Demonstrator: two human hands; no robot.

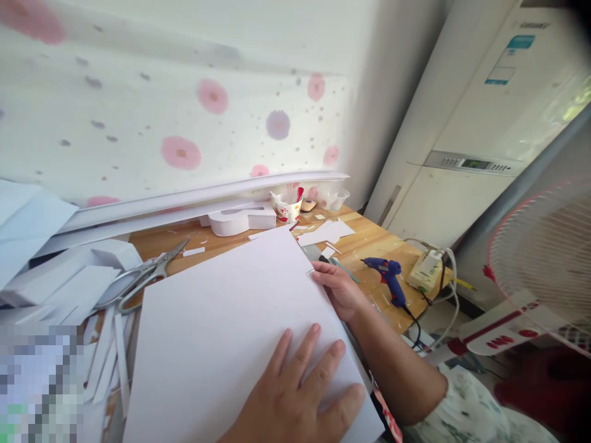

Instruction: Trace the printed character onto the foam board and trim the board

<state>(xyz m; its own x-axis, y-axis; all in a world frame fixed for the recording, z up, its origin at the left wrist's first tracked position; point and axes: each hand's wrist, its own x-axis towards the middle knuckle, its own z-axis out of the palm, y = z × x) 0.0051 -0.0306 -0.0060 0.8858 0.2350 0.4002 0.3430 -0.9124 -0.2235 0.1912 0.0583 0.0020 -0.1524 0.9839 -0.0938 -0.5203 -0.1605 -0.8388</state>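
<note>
A large white sheet of card (pixel 217 307) lies over the middle of the wooden table. My left hand (pixel 300 387) rests palm down on its lower right part, fingers spread, holding nothing. At the card's right edge is my right hand (pixel 339 289), its thumb and fingertips pinched together. Between those tips, over the card, shows a small pale rectangular piece (pixel 310 272); its material is too small to tell. A blue hot glue gun (pixel 386 277) lies to the right of my right hand, with its cord running off the table edge.
Large scissors (pixel 154 274) lie left of the card among white strips (pixel 108 357) and folded card pieces. Behind are a white cut-out shape (pixel 242 219) and a paper cup (pixel 287 208). A power strip (pixel 425 271) sits at the right edge, near a fan (pixel 545 258).
</note>
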